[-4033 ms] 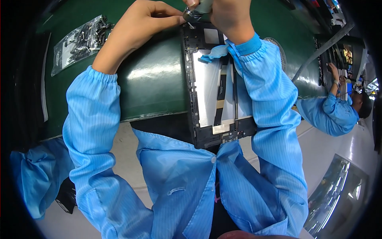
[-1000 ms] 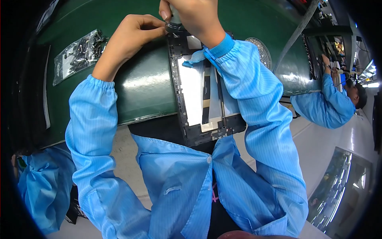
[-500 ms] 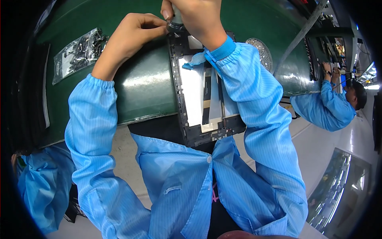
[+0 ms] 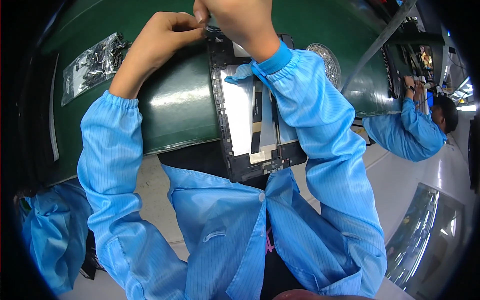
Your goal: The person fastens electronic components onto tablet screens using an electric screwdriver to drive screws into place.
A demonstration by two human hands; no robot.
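A black rectangular device chassis [image 4: 237,112] with a bright silver panel lies partly on the green bench, its near end jutting over the edge. At its far end my right hand [image 4: 245,20] is closed round a grey electric screwdriver [image 4: 214,22], mostly covered by the fingers. My left hand [image 4: 155,50] has thumb and fingers drawn together beside the screwdriver's lower end, at the chassis's far left corner. Whatever lies between those fingertips is too hidden to make out. A blue wrist strap [image 4: 272,60] with a loose end circles my right wrist.
A clear plastic bag [image 4: 92,67] of small black parts lies on the bench [image 4: 175,120] at left. Right of the chassis stands a round clear dish [image 4: 325,62] of small metal pieces. Co-workers in blue sit at far right [image 4: 405,135] and lower left [image 4: 55,230].
The whole scene has shifted slightly left and up in the picture. Both hands keep much the same pose at the chassis's far end, and the screwdriver shows less.
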